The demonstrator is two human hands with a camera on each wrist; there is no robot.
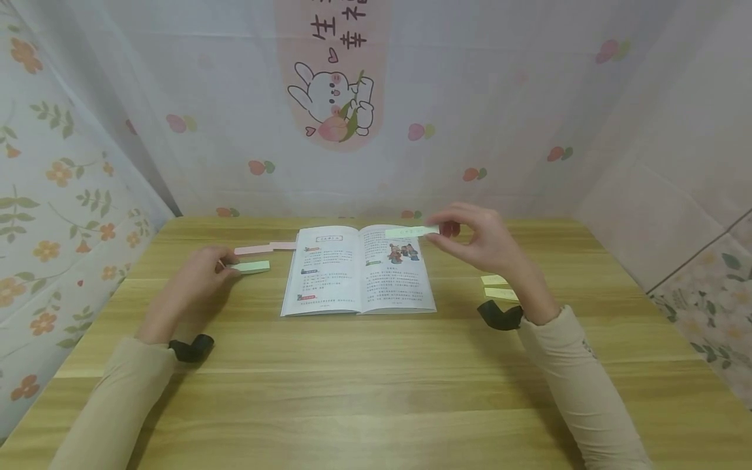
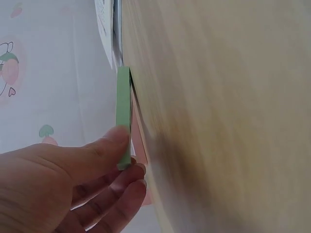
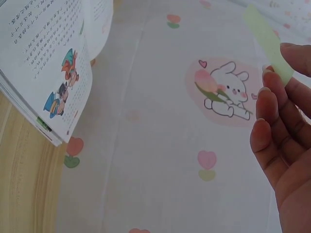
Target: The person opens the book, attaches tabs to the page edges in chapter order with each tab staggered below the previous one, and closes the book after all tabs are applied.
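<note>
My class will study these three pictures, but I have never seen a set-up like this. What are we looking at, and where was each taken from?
There is no robot here: a person works with two bare hands. The wide picture comes from a camera on the head, looking forward and down. The other two come from cameras worn on the wrists, so each shows one hand up close.

On the wood-grain table lies an open book, with pink strips to its left and yellow strips to its right. The left hand holds a darker green strip between thumb and fingers. The right hand pinches a pale green strip; the right wrist view shows it apart from the book.
</note>
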